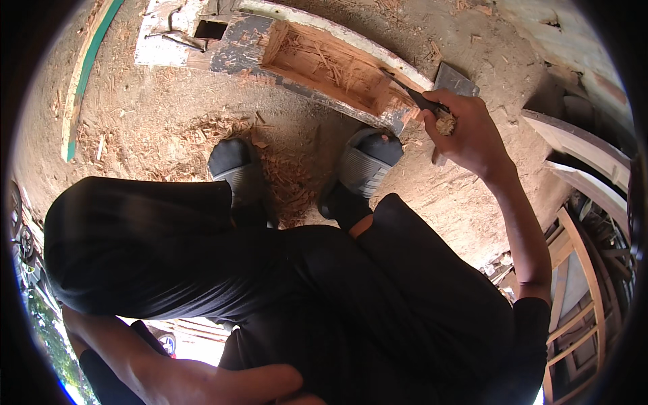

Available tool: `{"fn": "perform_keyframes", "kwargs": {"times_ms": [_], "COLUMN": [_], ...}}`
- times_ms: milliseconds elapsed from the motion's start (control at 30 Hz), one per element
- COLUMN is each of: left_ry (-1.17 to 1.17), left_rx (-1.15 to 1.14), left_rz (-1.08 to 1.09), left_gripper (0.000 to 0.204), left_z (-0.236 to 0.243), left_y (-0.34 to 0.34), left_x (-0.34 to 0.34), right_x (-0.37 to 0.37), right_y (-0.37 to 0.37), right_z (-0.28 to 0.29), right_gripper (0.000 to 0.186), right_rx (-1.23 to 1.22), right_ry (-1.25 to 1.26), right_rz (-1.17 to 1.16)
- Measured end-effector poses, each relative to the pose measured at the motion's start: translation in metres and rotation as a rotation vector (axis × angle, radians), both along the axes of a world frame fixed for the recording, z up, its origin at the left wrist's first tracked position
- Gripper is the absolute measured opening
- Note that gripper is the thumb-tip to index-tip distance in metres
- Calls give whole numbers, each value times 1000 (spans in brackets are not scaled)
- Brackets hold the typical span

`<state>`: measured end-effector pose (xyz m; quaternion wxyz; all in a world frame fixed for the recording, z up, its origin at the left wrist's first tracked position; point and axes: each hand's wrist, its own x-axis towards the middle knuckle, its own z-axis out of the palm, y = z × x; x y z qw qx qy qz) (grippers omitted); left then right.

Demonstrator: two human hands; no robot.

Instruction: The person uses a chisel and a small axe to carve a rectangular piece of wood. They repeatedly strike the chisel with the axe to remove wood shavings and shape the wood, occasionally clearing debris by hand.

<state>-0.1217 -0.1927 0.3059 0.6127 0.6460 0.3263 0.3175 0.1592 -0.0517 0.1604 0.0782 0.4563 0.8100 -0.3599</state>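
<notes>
My right hand (468,131) is closed around a chisel (420,100) with a dark shank and a frayed, pale butt end. The chisel's tip lies over the far rim of a long recess cut in a weathered wooden beam (304,91) with peeling white and dark paint. Loose shavings (331,67) lie inside the recess. Just beyond my right hand is a flat grey tool head (456,81); a short wooden piece shows below the hand, perhaps its handle. My left hand (196,381) lies low against my dark clothing, a digit stretched out, holding nothing visible; its other fingers are mostly cut off.
Bent nails (177,39) stick out beside a small square hole at the beam's left end. A green-edged strip (86,74) lies at the far left. My sandalled feet (368,162) stand near the beam among shavings. Wooden frames (577,290) and curved boards (580,145) are at the right.
</notes>
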Motion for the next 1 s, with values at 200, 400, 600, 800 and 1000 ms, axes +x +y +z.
{"fn": "perform_keyframes", "kwargs": {"times_ms": [200,400,600,800,1000], "left_ry": [13,52,73,93,85], "left_rx": [-7,-6,15,9,-2], "left_rz": [-14,-1,-10,13,-14], "left_gripper": [50,50,50,50,50], "left_z": [1,5,9,8,5], "left_y": [3,0,-3,-8,-10], "left_x": [3,7,8,7,7], "right_x": [10,-2,8,39,66], "right_y": [34,98,111,25,1], "right_z": [-19,-16,-25,-9,-25], "right_gripper": [21,25,24,20,21], "right_rx": [178,-141,-157,103,155], "right_ry": [70,-224,-190,117,265], "right_rz": [131,0,-15,99,79]}}
